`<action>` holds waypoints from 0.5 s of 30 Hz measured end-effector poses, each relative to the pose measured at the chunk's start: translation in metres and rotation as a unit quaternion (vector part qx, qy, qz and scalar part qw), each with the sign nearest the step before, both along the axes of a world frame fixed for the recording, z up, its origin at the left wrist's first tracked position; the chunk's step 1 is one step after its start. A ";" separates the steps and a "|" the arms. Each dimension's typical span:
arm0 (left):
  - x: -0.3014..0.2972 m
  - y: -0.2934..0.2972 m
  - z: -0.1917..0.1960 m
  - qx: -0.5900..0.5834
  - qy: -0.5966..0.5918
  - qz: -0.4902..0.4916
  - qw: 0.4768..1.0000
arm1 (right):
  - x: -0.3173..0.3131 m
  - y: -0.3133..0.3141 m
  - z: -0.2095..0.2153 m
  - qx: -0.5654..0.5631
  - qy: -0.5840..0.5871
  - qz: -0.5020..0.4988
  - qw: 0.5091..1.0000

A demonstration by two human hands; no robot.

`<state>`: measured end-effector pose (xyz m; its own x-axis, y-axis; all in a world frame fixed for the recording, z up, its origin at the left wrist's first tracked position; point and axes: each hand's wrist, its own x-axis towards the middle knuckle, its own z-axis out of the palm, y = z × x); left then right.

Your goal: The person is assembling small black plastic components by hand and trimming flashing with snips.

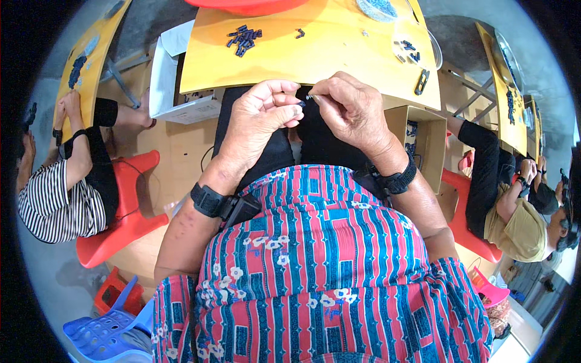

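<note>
Both my hands are raised over my lap, just in front of the yellow table's near edge. My left hand [264, 115] pinches a small dark plastic part [302, 104] between thumb and fingers. Close beside it, my right hand [353, 109] pinches a tiny light-coloured piece [308, 97], too small to name. A short gap separates the two pieces. On the yellow table [290, 60] lies a pile of small black parts [244, 40], and one more black part [299, 33] lies apart from it.
A clear tub of blue bits [378, 8] and a red basin [251, 5] stand at the far side. A black tool [422, 81] lies near the right edge. Open boxes flank my knees, a white one [181, 109] and a brown one [431, 145]. People sit at tables on both sides.
</note>
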<state>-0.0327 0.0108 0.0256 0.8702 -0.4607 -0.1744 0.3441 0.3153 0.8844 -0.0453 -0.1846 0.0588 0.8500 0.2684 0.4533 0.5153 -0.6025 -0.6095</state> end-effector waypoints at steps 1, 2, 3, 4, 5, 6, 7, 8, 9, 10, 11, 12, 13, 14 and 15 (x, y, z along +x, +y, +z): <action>-0.001 0.000 0.001 -0.001 0.000 0.002 1.000 | 0.000 0.001 -0.001 -0.001 0.000 0.002 1.000; -0.001 0.001 0.003 0.003 -0.006 0.003 1.000 | -0.001 0.001 -0.002 -0.007 -0.002 0.004 1.000; -0.002 0.001 0.004 0.008 -0.013 0.004 1.000 | -0.002 0.002 -0.004 -0.013 -0.004 0.006 1.000; -0.002 0.000 0.006 0.007 -0.013 0.006 1.000 | -0.002 0.001 -0.004 -0.014 -0.004 0.008 1.000; -0.002 -0.001 0.008 0.006 -0.008 0.012 1.000 | -0.002 0.000 -0.004 -0.022 0.000 0.011 1.000; -0.002 -0.002 0.008 0.005 -0.002 0.018 1.000 | -0.002 -0.001 -0.005 -0.029 0.004 0.015 0.999; -0.002 -0.002 0.008 0.003 -0.002 0.019 1.000 | -0.002 -0.001 -0.005 -0.031 0.004 0.016 0.999; -0.003 -0.002 0.008 0.002 -0.002 0.019 1.000 | -0.001 -0.001 -0.005 -0.038 -0.006 0.020 0.999; -0.003 -0.002 0.008 0.002 -0.002 0.019 1.000 | -0.001 -0.001 -0.004 -0.045 -0.015 0.024 0.999; -0.003 -0.002 0.008 0.002 -0.002 0.020 1.000 | -0.001 -0.001 -0.005 -0.044 -0.014 0.025 0.999; -0.002 -0.002 0.008 0.008 -0.002 0.020 1.000 | -0.001 -0.001 -0.005 -0.058 -0.020 0.023 0.998; -0.002 -0.002 0.008 0.012 -0.002 0.021 1.000 | -0.001 -0.001 -0.005 -0.072 -0.027 0.021 0.997; -0.002 -0.002 0.006 0.012 -0.002 0.021 1.000 | -0.001 -0.001 -0.005 -0.072 -0.027 0.021 0.997; -0.002 -0.003 0.004 0.014 -0.004 0.018 1.000 | -0.001 -0.002 -0.005 -0.090 -0.037 0.023 0.995; -0.002 -0.003 0.003 0.017 -0.006 0.015 1.000 | -0.001 -0.003 -0.005 -0.108 -0.048 0.026 0.993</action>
